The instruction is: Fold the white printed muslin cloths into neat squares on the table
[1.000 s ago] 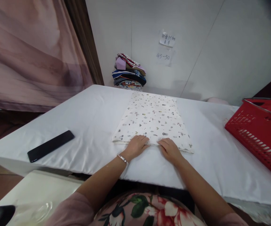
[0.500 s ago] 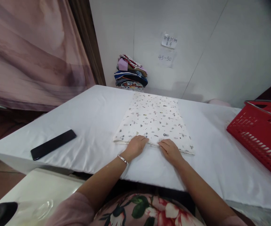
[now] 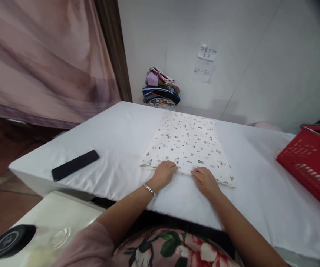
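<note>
A white cloth printed with small grey, green and brown motifs lies folded flat on the white-covered table. Its near edge, where layers show, faces me. My left hand grips that edge left of its middle, fingers on top and a bracelet at the wrist. A short way to the right, my right hand holds the same edge with its fingers bent over it. Both thumbs are largely hidden.
A black phone-like slab lies on the table at left. A red basket stands at right. Folded fabrics are stacked by the back wall. Below left, a white surface carries a round black object.
The whole scene has shifted slightly right and down in view as my head turned a little left. Both hands stay at the cloth's near edge, and the cloth looks unchanged.
</note>
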{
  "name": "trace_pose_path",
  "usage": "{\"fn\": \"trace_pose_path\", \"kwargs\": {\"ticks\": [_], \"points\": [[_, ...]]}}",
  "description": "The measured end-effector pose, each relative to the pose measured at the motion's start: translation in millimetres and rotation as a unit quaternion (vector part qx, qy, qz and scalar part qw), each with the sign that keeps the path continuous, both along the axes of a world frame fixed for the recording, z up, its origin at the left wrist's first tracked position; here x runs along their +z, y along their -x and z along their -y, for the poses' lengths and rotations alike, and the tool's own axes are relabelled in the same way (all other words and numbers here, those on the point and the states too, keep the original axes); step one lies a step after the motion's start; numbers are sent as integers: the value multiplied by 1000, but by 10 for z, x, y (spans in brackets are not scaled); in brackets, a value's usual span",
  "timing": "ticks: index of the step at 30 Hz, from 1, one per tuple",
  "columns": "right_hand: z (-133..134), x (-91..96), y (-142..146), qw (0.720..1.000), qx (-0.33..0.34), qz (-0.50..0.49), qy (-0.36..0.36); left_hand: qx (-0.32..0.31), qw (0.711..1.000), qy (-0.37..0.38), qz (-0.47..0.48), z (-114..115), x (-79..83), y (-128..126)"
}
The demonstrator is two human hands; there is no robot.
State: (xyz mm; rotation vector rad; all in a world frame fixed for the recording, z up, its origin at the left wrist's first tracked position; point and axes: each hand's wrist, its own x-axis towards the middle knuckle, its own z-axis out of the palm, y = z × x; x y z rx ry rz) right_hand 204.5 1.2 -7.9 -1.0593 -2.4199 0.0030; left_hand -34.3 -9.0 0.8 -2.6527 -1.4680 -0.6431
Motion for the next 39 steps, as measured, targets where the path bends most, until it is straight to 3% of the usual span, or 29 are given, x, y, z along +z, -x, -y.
{"fn": "trace_pose_path", "kwargs": {"ticks": [6,18,26,33,39], "points": [[-3,-33,-40,1000,16,-9,14,48,999,0,-27,53,42,189],[-25,-79,-47,1000,15,-25,-2,141,989,-8,-33,271,105,830],[-13,-64,-54,1000,13,-21,2,170,985,-1,-36,238,88,994],[-17,-72,-57,1000,15,-19,10,186,982,26,26,248,109,1073],[-27,-87,-57,1000,14,-25,-2,124,992,0,-11,233,109,1005]]}}
